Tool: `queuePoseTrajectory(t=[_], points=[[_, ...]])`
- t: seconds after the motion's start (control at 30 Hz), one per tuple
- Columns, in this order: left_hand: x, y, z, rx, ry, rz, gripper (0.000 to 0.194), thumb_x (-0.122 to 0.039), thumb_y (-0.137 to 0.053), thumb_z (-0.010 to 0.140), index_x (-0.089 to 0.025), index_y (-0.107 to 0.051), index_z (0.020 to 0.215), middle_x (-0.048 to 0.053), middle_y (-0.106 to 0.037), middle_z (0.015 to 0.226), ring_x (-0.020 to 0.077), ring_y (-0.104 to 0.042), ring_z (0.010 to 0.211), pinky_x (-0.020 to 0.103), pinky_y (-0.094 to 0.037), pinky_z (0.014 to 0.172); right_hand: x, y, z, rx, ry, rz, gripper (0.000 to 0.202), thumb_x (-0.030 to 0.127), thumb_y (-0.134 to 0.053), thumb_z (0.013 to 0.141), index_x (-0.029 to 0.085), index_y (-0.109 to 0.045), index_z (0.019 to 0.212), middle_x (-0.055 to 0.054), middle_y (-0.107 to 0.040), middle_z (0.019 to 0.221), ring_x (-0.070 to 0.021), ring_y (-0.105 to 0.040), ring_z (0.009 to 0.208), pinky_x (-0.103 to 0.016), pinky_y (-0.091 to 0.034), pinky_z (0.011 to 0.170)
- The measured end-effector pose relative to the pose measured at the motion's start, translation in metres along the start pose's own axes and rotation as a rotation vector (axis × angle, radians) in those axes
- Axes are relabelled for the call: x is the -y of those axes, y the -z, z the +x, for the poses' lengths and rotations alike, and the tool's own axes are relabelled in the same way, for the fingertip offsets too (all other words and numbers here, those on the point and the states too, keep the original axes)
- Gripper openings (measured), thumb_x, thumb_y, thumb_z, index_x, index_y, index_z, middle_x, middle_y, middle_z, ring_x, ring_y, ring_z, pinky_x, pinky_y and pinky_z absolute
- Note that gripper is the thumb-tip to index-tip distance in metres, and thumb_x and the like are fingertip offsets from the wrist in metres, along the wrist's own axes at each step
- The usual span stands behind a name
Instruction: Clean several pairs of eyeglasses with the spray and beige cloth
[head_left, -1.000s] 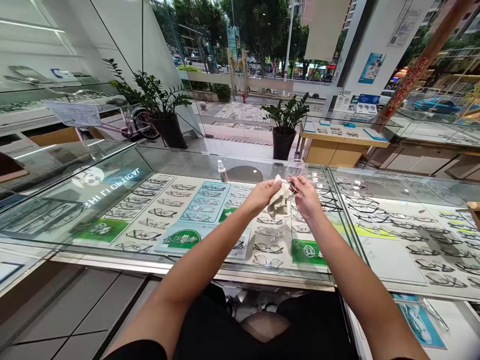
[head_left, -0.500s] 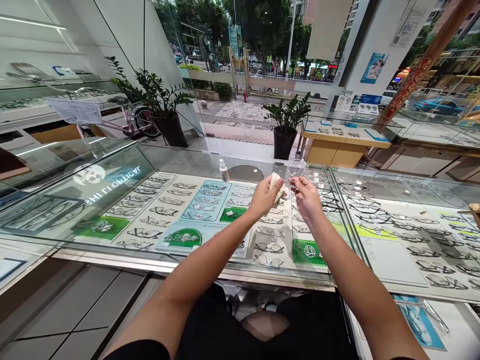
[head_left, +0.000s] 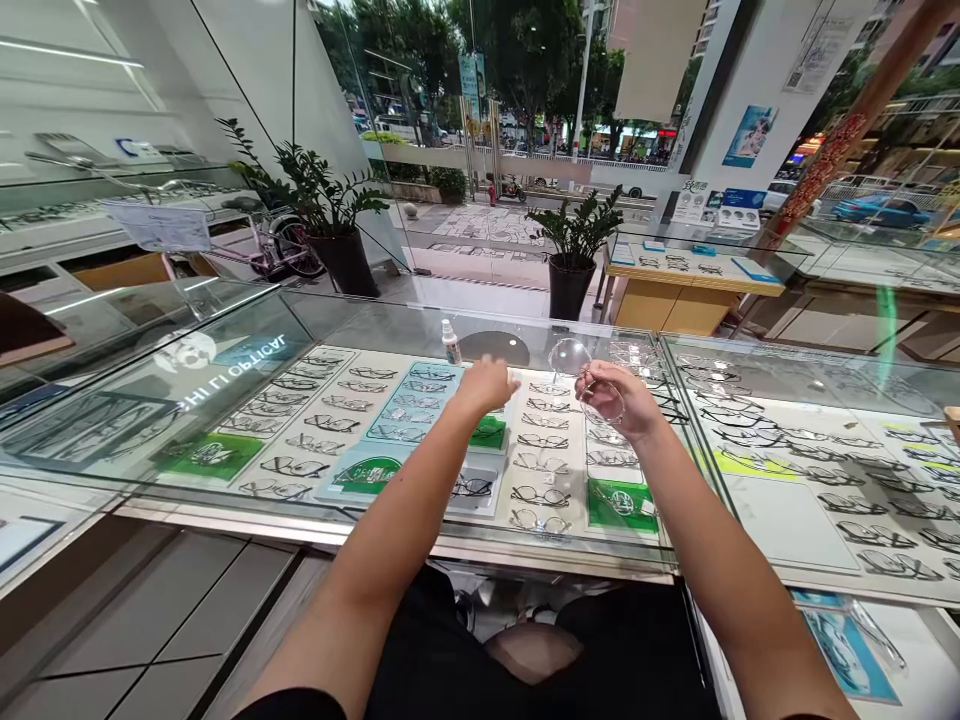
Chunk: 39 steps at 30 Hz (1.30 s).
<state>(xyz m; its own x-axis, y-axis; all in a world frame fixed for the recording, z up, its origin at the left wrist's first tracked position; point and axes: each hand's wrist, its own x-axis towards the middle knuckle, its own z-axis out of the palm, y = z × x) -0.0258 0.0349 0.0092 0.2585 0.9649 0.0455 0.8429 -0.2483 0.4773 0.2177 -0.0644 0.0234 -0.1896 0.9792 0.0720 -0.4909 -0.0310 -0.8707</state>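
Observation:
My right hand [head_left: 628, 398] pinches a pair of thin-rimmed eyeglasses [head_left: 570, 357] near the bridge. One large round clear lens extends to the left of the fingers and the other hangs just below them, in front of the palm. Over the glass counter, to the left, is my left hand [head_left: 484, 385], its back toward me and its fingers blurred. Whether it holds anything cannot be made out. Just behind that hand a small white spray bottle [head_left: 451, 343] stands upright on the counter, beside a dark round mat [head_left: 495, 347].
A glass display counter [head_left: 360, 322] spans the width before me, with rows of eyeglass frames [head_left: 541, 440] and green cards [head_left: 621, 503] under its top. Beyond it stand two potted plants [head_left: 568, 285], a bicycle [head_left: 289, 245] and a wooden display table [head_left: 679, 300].
My left hand has moved left, away from the glasses; the white cloth it held against them is no longer clearly seen. The glasses have turned and lowered slightly in my right hand.

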Motion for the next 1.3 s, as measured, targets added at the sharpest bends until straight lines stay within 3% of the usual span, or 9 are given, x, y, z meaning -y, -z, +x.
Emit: queuePoseTrajectory(t=[0.13, 0.23, 0.3, 0.53, 0.73, 0.87, 1.0, 1.13, 1.3], points=[[-0.017, 0.014, -0.007, -0.142, -0.397, -0.368, 0.061, -0.055, -0.030, 0.111, -0.020, -0.047, 0.159, 0.018, -0.050, 0.166, 0.0286, -0.051, 0.152, 0.047, -0.043, 0.125, 0.004, 0.003, -0.001, 0.052, -0.082, 0.124, 0.018, 0.026, -0.085, 0.078, 0.017, -0.069, 0.081, -0.003, -0.068, 0.081, -0.0145, -0.066, 0.078, -0.026, -0.055, 0.071], [-0.029, 0.021, -0.019, -0.069, -0.746, -0.701, 0.087, -0.070, -0.076, 0.088, -0.027, -0.051, 0.159, 0.015, -0.056, 0.161, 0.0325, -0.058, 0.145, 0.051, -0.047, 0.123, 0.006, 0.007, -0.002, 0.133, -0.160, 0.166, 0.020, 0.026, -0.084, 0.078, 0.016, -0.066, 0.077, -0.003, -0.067, 0.079, -0.0142, -0.064, 0.075, -0.026, -0.056, 0.069], [-0.036, 0.023, -0.028, -0.034, -0.787, -0.695, 0.094, -0.062, -0.093, 0.074, -0.030, -0.058, 0.155, 0.014, -0.063, 0.152, 0.0320, -0.064, 0.136, 0.051, -0.051, 0.118, 0.007, 0.009, -0.001, 0.182, -0.200, 0.150, 0.022, 0.027, -0.084, 0.078, 0.016, -0.065, 0.076, -0.004, -0.068, 0.077, -0.0139, -0.062, 0.072, -0.026, -0.056, 0.068], [-0.048, 0.030, -0.045, -0.071, -0.691, -0.620, 0.060, -0.055, -0.093, 0.077, -0.027, -0.078, 0.128, 0.008, -0.069, 0.119, 0.0198, -0.068, 0.100, 0.040, -0.061, 0.095, 0.010, 0.005, -0.006, 0.142, -0.185, 0.006, 0.032, 0.040, -0.092, 0.075, 0.017, -0.070, 0.076, -0.003, -0.071, 0.077, -0.0152, -0.064, 0.071, -0.028, -0.054, 0.069], [-0.061, 0.062, -0.048, -0.252, -0.664, -0.678, 0.062, -0.055, -0.095, 0.075, -0.028, -0.077, 0.128, 0.007, -0.069, 0.118, 0.0197, -0.069, 0.105, 0.040, -0.063, 0.099, 0.042, -0.009, -0.023, 0.021, 0.216, -0.279, 0.052, 0.071, -0.076, 0.088, 0.024, -0.078, 0.109, -0.007, -0.077, 0.103, -0.0221, -0.070, 0.095, -0.035, -0.054, 0.087], [-0.081, 0.095, -0.044, -0.480, -0.724, -0.696, 0.063, -0.055, -0.094, 0.077, -0.030, -0.075, 0.131, 0.006, -0.068, 0.121, 0.0185, -0.069, 0.106, 0.039, -0.063, 0.100, 0.079, -0.030, -0.030, -0.098, 0.616, -0.592, 0.060, 0.058, -0.085, 0.086, 0.033, -0.064, 0.137, -0.005, -0.073, 0.117, -0.0260, -0.067, 0.113, -0.043, -0.051, 0.104], [-0.103, 0.120, -0.040, -0.702, -0.820, -0.665, 0.066, -0.057, -0.093, 0.076, -0.032, -0.073, 0.134, 0.007, -0.067, 0.125, 0.0184, -0.069, 0.108, 0.037, -0.063, 0.099, 0.111, -0.059, -0.032, -0.268, 0.926, -0.933, 0.069, 0.048, -0.088, 0.084, 0.035, -0.057, 0.145, -0.006, -0.069, 0.122, -0.0281, -0.065, 0.116, -0.050, -0.050, 0.110], [-0.112, 0.131, -0.038, -0.886, -0.842, -0.626, 0.065, -0.060, -0.090, 0.078, -0.033, -0.073, 0.134, 0.006, -0.067, 0.124, 0.0183, -0.068, 0.107, 0.035, -0.061, 0.096, 0.125, -0.079, -0.025, -0.359, 1.100, -1.084, 0.063, 0.050, -0.085, 0.088, 0.034, -0.061, 0.144, -0.006, -0.069, 0.124, -0.0288, -0.066, 0.113, -0.052, -0.052, 0.107], [-0.110, 0.133, -0.035, -0.918, -0.840, -0.592, 0.064, -0.062, -0.090, 0.077, -0.033, -0.073, 0.131, 0.004, -0.066, 0.114, 0.0167, -0.065, 0.098, 0.033, -0.060, 0.090, 0.125, -0.079, -0.012, -0.393, 1.152, -1.117, 0.058, 0.054, -0.082, 0.091, 0.034, -0.063, 0.142, -0.007, -0.068, 0.126, -0.0283, -0.067, 0.109, -0.051, -0.055, 0.103]])
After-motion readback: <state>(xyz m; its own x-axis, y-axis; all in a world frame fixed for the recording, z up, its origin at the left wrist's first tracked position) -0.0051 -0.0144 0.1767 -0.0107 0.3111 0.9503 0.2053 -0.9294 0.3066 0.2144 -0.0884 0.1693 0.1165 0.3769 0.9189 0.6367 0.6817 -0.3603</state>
